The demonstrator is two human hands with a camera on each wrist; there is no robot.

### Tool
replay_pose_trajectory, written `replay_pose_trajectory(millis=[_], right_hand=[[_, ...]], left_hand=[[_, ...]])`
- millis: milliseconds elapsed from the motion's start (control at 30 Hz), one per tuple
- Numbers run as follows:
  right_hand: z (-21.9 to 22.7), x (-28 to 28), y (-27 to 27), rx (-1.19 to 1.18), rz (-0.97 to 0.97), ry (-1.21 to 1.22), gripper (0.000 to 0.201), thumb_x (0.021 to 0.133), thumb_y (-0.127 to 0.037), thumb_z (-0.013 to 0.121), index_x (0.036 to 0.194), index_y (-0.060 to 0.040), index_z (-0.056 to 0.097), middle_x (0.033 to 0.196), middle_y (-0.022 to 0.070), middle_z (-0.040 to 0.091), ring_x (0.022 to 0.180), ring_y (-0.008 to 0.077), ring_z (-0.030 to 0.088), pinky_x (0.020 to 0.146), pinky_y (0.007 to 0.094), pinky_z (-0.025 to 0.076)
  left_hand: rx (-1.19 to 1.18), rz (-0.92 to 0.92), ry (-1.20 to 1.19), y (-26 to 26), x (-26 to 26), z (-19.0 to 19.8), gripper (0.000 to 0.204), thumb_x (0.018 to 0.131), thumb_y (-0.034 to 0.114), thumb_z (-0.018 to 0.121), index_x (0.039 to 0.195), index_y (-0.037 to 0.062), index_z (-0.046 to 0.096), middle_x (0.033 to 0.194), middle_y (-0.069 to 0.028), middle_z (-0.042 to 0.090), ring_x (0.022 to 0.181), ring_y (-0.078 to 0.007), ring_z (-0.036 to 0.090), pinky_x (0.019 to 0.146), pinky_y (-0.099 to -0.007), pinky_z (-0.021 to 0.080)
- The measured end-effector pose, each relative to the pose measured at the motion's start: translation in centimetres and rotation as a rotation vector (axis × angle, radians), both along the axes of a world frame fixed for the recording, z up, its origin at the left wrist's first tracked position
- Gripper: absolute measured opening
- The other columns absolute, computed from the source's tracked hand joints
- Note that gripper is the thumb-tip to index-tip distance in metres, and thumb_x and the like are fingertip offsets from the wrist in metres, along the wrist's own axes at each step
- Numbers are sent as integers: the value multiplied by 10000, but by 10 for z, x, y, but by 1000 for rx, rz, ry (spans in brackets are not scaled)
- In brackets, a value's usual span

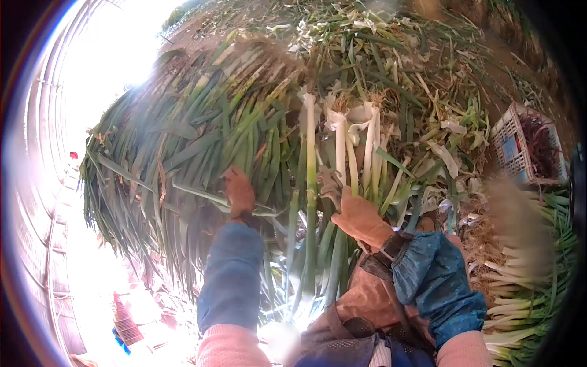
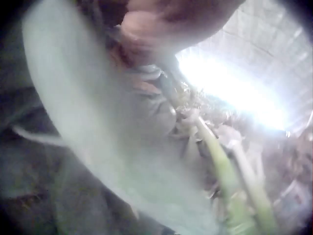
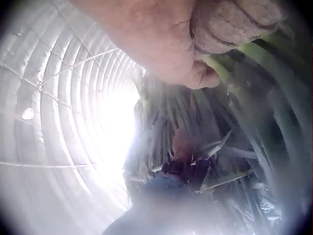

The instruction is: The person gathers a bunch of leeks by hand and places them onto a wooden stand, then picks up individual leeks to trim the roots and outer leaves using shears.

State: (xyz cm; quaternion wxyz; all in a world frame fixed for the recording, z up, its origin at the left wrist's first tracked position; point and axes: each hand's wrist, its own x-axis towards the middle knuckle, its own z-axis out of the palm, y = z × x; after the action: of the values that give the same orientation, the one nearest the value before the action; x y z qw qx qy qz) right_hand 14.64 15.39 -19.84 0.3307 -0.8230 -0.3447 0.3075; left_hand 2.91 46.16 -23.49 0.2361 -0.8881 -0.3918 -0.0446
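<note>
My right hand point(image 1: 362, 219) curls round the green part of a leek point(image 1: 340, 147) in the head view, its dirt-greyed fingers point(image 1: 330, 183) bent over the stalk. Seen from the right wrist, those fingers and thumb close on green stalks point(image 3: 222, 73). Several pale leeks point(image 1: 370, 144) with white shanks lie side by side just beyond that hand, roots pointing away. My left hand point(image 1: 239, 191) is down among the long leaves of a big leek heap point(image 1: 183, 134). A broad leaf point(image 2: 93, 122) crosses the left wrist view, and whether that hand grips any leaves I cannot tell.
A white plastic crate point(image 1: 510, 144) holding dark stringy matter stands at the right. Below it, cleaned leeks point(image 1: 510, 306) lie in a row. Peeled leaves and scraps point(image 1: 449, 159) litter the ground. Ribbed greenhouse sheeting point(image 1: 52, 202) curves along the left.
</note>
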Motion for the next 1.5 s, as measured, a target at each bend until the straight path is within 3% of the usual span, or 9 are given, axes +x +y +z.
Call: replay_pose_trajectory(millis=[233,567,667,700,767,933,1167,1300,1500], right_hand=[[11,-7,-1,79,52,1,462,751,-209,587,1040,74,365,720,275,575,739,442,589,673,475,471],[0,-45,7,46,206,-48,456,735,-199,588,1021,84,373,746,281,586,743,450,589,675,493,468],[-19,-35,6,-24,146,7,399,739,-163,557,1006,86,395,791,281,601,733,434,605,687,483,481],[-20,-34,6,-13,152,-5,389,735,-157,553,994,86,395,786,280,601,734,434,605,686,484,481],[-21,-32,4,4,165,-30,369,726,-145,544,971,87,395,775,278,601,736,432,606,682,487,481],[-21,-25,4,43,142,-35,354,720,-142,537,946,89,392,757,277,597,735,433,604,673,486,480],[-10,-22,4,29,104,61,362,729,-158,542,955,81,392,793,295,588,768,443,594,714,490,470],[-1,-28,3,-4,169,45,378,734,-162,543,984,76,390,817,288,594,793,445,591,728,486,468],[13,-41,-5,25,211,53,462,731,-196,568,1047,73,366,795,289,592,788,456,581,731,503,457]], left_hand=[[-229,-244,224,-40,-13,11,194,770,21,486,963,24,472,871,-163,588,739,-346,617,590,-442,496],[-862,-312,-43,-216,-79,17,327,756,57,539,1075,18,480,823,-137,555,730,-331,599,580,-440,478],[-758,-526,124,-178,-66,30,249,770,81,553,1006,9,521,863,-127,565,789,-317,593,611,-433,474],[-790,-595,-269,-149,-63,0,212,782,96,555,975,10,537,890,-133,571,816,-327,587,634,-445,469],[-736,-503,-589,-108,-25,-20,182,805,127,551,946,12,553,916,-150,578,854,-353,572,674,-472,456],[-611,-106,-392,-34,44,-46,355,796,216,583,1069,4,502,946,-220,591,894,-414,544,767,-482,424],[-849,-85,-688,-34,4,-92,435,739,148,607,1108,-66,522,944,-218,616,843,-328,604,773,-372,459],[-1354,-99,-858,-49,-1,-65,458,717,190,659,1063,-87,542,882,-163,621,752,-181,594,675,-317,468],[-716,-147,-586,-89,16,-19,639,681,217,692,1208,-11,413,898,-237,619,868,-401,591,730,-458,454]])
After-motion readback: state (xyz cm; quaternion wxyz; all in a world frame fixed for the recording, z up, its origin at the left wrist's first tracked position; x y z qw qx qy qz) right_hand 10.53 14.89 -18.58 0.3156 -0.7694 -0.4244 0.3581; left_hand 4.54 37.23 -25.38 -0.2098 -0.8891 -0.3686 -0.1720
